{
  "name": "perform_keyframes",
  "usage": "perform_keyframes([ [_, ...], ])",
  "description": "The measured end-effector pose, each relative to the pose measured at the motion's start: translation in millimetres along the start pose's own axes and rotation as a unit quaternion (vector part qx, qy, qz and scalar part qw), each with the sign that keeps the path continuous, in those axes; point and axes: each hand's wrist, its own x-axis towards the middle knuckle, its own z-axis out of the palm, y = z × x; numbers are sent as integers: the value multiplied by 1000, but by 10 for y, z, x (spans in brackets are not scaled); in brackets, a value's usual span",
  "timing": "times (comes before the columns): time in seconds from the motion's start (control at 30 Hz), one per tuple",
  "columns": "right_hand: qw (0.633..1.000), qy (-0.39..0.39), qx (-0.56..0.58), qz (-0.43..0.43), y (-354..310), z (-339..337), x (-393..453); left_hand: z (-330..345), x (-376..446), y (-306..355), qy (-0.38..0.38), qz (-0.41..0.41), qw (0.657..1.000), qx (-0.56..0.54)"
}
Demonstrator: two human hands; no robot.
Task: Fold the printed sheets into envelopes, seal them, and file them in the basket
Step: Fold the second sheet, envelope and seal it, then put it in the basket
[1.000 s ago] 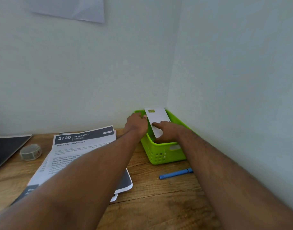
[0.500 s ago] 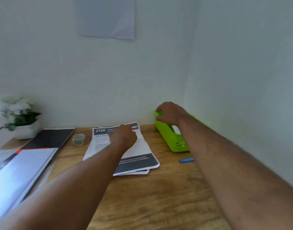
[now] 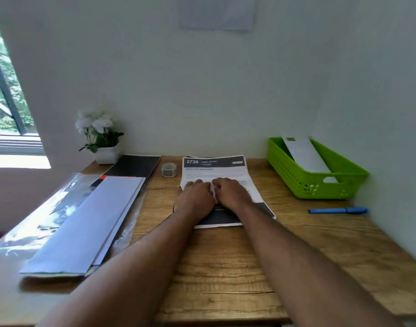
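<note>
We have both hands down on the sheets (image 3: 216,171), which lie in a small stack at the middle of the surface (image 3: 225,267), header end toward the wall. The left hand (image 3: 194,198) and the right hand (image 3: 232,193) sit side by side, touching, palms on the top sheet; the fingers look loosely bent over the paper, and we cannot tell whether they have pinched it or only rest on it. One sealed envelope (image 3: 304,155) already leans in the green basket (image 3: 284,171) at the right, well apart from the stack.

The paper will be light, thin and limp, so we judge it easy to crease but quick to slide on the sheets under it. We would part the top sheet at a free corner or at the near edge, where the lower sheets show, and keep one palm on the stack so that only one leaf comes away. Folding wants flat pressure along the crease, not a tight grip.

The tape roll (image 3: 168,169) lies just left of the stack; the blue pen (image 3: 336,210) lies near the basket.
</note>
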Motion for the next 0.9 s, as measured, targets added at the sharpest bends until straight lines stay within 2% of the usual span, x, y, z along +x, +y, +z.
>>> perform_keyframes([
  [0.17, 989, 19, -136, 60, 470, -109, 105, 17, 36, -9, -35, -3, 999, 21],
  [0.37, 984, 42, -174, 22, 512, 44, 184, -221, 411, -59, -59, -26, 998, -14],
  [0.5, 988, 34, -150, 17, 546, 43, 215, -141, 540, -216, 11, -69, 995, -72],
  [0.67, 992, 22, -121, 3, 540, 51, 254, -82, 714, -282, 2, -128, 988, -91],
  [0.73, 992, 18, -123, 1, 531, 42, 264, -76, 737, -300, 24, -149, 980, -127],
  [0.83, 993, 20, -120, -8, 528, 26, 264, -51, 699, -341, 96, -139, 970, -177],
  [0.9, 993, 22, -113, -11, 512, -2, 250, -43, 687, -378, 119, -118, 957, -235],
])
